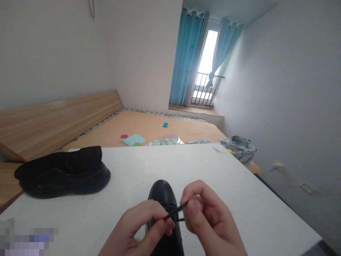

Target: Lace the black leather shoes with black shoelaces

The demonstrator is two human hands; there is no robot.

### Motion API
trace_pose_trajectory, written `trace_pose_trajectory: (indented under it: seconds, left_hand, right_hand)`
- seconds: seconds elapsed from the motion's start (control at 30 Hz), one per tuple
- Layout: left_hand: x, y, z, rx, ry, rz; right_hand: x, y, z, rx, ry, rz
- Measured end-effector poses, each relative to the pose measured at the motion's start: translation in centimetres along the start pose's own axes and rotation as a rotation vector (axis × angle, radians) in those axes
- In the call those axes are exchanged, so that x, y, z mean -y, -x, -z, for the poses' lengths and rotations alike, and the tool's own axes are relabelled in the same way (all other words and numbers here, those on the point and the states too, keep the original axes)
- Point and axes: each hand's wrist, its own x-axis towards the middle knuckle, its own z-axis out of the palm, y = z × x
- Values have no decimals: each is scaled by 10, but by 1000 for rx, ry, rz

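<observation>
A black leather shoe [162, 192] stands on the white table [218, 185] right in front of me, toe pointing away. Both hands work above its lacing. My left hand [138, 227] is closed in a pinch on a black shoelace [176, 212]. My right hand [207, 220] is closed too, pinching the other part of the same lace between thumb and fingers. The lace runs in two thin strands between the hands. The shoe's rear half is hidden under my hands.
A second black shoe [64, 172] lies on its side at the table's left. Behind the table a bare wooden bed base [149, 124] carries small papers and packets [133, 139]. A grey bag [239, 147] sits at the far right by the wall.
</observation>
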Motion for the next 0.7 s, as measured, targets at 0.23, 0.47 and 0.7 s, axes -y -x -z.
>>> trace_pose_trajectory:
  seconds: [0.23,0.47,0.7]
  left_hand:
    - [26,-9,-18,-135,189,385]
    - [34,-18,-11,-161,357,485]
    - [21,-4,-24,-43,137,376]
  right_hand:
    - [-29,-59,12,-244,-621,-350]
    - [-41,-71,23,-282,-682,-354]
    - [-17,-52,-10,144,-136,-4]
